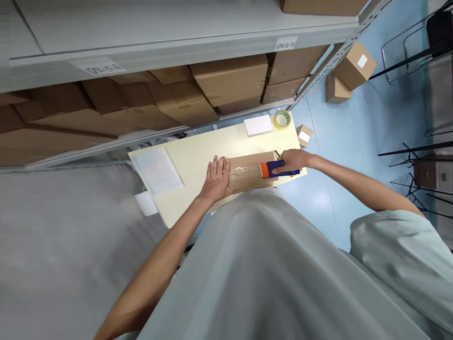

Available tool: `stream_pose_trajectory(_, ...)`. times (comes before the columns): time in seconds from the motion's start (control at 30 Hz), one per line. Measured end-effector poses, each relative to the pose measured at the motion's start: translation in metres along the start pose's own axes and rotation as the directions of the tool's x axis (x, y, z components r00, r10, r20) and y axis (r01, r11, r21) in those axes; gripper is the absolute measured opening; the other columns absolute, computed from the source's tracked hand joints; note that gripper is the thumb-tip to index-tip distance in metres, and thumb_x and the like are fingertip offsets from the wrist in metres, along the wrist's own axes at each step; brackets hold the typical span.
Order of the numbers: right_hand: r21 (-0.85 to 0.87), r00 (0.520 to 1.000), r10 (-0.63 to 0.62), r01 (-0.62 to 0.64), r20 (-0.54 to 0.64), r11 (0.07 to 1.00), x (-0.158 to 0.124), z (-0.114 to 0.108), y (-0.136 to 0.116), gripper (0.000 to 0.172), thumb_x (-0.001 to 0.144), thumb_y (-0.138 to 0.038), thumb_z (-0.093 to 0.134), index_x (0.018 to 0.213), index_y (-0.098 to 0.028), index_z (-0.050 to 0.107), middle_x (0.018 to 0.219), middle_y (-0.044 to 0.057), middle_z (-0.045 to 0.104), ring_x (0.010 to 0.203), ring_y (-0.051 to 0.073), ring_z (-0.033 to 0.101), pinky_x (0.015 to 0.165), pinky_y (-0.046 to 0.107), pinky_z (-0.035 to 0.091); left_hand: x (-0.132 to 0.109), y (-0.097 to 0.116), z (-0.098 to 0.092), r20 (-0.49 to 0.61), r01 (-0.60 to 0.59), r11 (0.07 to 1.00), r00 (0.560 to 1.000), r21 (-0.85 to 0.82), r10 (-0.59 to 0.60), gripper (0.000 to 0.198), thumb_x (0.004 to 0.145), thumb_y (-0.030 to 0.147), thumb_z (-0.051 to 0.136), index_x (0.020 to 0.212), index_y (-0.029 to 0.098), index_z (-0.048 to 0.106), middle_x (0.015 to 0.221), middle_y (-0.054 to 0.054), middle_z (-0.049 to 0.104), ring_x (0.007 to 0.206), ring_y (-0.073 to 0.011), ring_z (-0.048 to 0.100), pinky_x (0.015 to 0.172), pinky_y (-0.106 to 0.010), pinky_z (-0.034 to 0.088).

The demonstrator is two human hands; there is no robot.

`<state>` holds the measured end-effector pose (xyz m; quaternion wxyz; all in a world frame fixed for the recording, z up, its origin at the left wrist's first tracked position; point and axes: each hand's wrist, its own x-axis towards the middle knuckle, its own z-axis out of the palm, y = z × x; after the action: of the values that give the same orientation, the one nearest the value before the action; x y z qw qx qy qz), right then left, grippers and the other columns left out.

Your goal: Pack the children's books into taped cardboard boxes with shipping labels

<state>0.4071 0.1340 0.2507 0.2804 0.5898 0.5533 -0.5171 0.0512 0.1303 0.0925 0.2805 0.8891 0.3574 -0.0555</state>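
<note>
A brown cardboard box (249, 161) lies on the cream tabletop (198, 160), close against my body. Shiny clear tape runs along the middle of its top. My left hand (216, 179) rests flat on the box's left end, fingers stretched out and holding nothing. In my right hand (294, 161) is a blue and orange tape dispenser (274, 169), its orange end over the right part of the box's top. My fingers are wrapped round the dispenser.
At the table's back right lie a yellowish tape roll (282, 119) and a white pad (257, 125). A translucent sheet (159, 170) covers the left end. Beyond stands a shelf (177, 42) with several cartons (233, 78). More boxes (355, 65) are on the blue floor, right.
</note>
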Motion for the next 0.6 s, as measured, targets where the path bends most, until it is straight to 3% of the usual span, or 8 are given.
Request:
stream_pose_trajectory(0.1,0.018,1.0,0.023,-0.023,0.016,1.0,-0.011,-0.01,0.039,0.063,0.089,-0.076,0.07,0.087,-0.015,0.082,0.075,0.009,0.08,0.073,0.021,0.076,0.067,0.028,0.049,-0.006,-0.002,-0.003,-0.01,0.005,1.0,1.0,0.018,-0.005,0.12,0.079,0.034,0.076,0.171,-0.006,0.01,0.175,-0.039,0.02,0.168,-0.054,0.004,0.134,-0.071,0.011)
stream_pose_trajectory(0.2,0.071,0.999,-0.002,-0.001,0.047,0.997,-0.009,-0.011,0.057,0.065,0.089,-0.078,0.068,0.088,-0.015,0.082,0.078,0.009,0.081,0.072,0.021,0.076,0.068,0.028,0.05,-0.017,-0.008,-0.007,0.002,0.014,1.0,1.0,0.026,-0.014,0.121,0.079,0.035,0.077,0.172,-0.004,0.009,0.174,-0.04,0.021,0.168,-0.0549,0.006,0.133,-0.072,0.015)
stream_pose_trajectory(0.43,-0.013,0.999,-0.03,0.03,0.04,0.999,0.022,-0.003,0.042,0.057,0.093,-0.071,0.07,0.082,-0.016,0.078,0.073,0.009,0.08,0.074,0.021,0.074,0.072,0.03,0.05,-0.035,-0.02,-0.012,0.024,0.108,0.993,0.994,0.039,-0.109,0.127,0.075,0.036,0.082,0.17,-0.007,0.01,0.172,-0.043,0.02,0.166,-0.0587,0.007,0.132,-0.074,0.016)
stream_pose_trajectory(0.6,-0.051,0.999,-0.032,0.034,0.034,0.998,0.04,0.004,0.052,0.054,0.095,-0.069,0.069,0.087,-0.016,0.078,0.072,0.008,0.079,0.08,0.024,0.076,0.076,0.033,0.052,-0.031,-0.015,-0.01,0.045,0.135,0.991,0.99,0.013,-0.135,0.131,0.074,0.042,0.083,0.171,-0.007,0.009,0.173,-0.044,0.017,0.165,-0.0617,0.007,0.129,-0.079,0.015)
